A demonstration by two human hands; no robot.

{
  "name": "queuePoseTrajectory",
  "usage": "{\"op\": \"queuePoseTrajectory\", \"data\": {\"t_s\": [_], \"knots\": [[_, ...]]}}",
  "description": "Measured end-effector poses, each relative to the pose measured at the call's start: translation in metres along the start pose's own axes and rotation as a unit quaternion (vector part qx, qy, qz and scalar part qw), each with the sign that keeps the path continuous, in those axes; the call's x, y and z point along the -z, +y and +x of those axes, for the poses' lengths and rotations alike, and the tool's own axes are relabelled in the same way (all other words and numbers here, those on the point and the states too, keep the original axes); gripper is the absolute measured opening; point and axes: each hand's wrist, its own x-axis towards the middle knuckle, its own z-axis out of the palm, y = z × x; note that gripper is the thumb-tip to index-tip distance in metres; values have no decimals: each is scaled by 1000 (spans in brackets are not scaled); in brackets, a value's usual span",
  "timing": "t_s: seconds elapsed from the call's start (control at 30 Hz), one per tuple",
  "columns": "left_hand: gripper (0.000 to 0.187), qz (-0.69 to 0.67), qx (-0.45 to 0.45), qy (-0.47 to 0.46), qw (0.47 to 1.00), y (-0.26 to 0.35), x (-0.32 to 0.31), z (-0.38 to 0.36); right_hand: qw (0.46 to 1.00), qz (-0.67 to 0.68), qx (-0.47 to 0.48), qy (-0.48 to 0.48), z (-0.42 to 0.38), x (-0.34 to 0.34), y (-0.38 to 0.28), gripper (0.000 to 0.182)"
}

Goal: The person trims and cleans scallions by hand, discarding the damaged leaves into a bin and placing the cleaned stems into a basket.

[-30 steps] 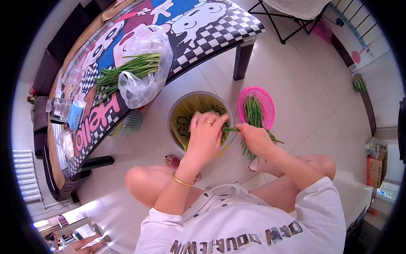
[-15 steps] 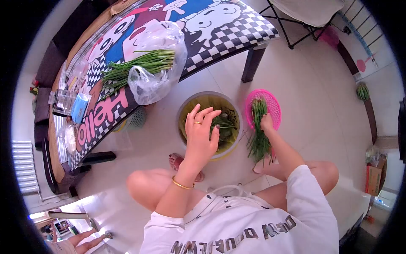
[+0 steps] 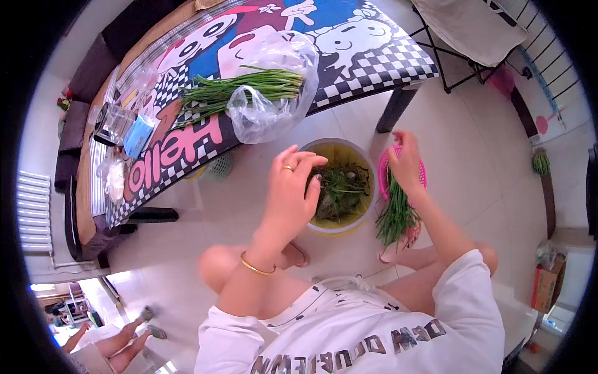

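Visibly, at the far lower left, another person's legs (image 3: 124,346) are cut off by the lens's dark edge. Rightward stands the counter (image 3: 389,61), its cartoon-and-check cover bearing "Hello" in pink letters, upside down here. On it, the print on a blue packet (image 3: 139,134) is illegible, and a clear plastic bag (image 3: 268,121) partly covers a bundle of chives (image 3: 233,87). The left hand (image 3: 294,184), curled with thumb and fingers apart, hides the left rim of a yellow-lined bin (image 3: 372,187) holding tangled green trimmings (image 3: 339,194). Inverted block lettering on the white shirt (image 3: 374,333) is broken by folds. The right hand (image 3: 405,159) is over a pink basket (image 3: 422,171), hiding part of it; whether its bent fingers grip anything, I cannot tell. Loose chives (image 3: 398,219) hang over the basket's near edge, above pale floor tiles (image 3: 479,149). Further right, a folding chair (image 3: 470,31) is cropped.
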Motion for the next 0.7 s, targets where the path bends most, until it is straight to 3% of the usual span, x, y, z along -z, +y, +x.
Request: {"op": "queuePoseTrajectory", "data": {"t_s": [0.1,0.23,0.33,0.63,0.7], "knots": [[34,-1,-4,-6,1000,-11,16,9,992,105,67,16,45,0,-84,27],[39,27,-22,24,999,-45,18,38,966,77,246,-33,104,-18,-157,20],[42,88,-35,59,994,-67,9,55,958,-2,282,-56,128,-54,-184,20],[47,53,53,7,997,-90,17,48,947,-145,248,-146,141,-98,-182,24],[47,39,34,19,999,-96,20,45,950,-146,232,-153,142,-97,-185,22]]}}
